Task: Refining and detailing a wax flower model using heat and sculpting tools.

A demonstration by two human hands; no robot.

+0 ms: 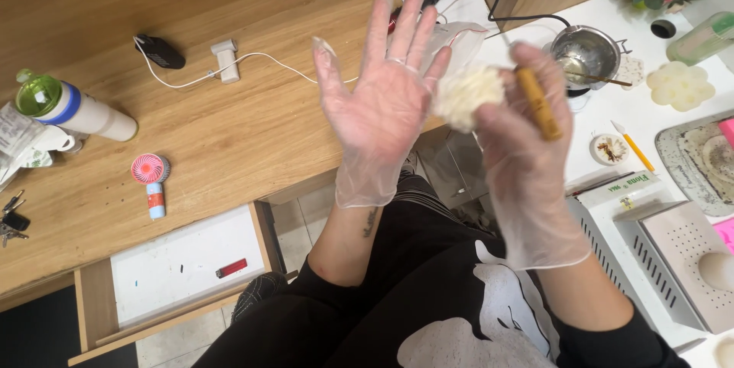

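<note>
Gloves cover both hands, the left hand [382, 100] spread flat with nothing in it, the right hand [527, 139] pinching a wooden-handled tool [539, 104] against a pale flower-shaped wax piece [468, 94], held above the worktop [229, 139] edge.
</note>
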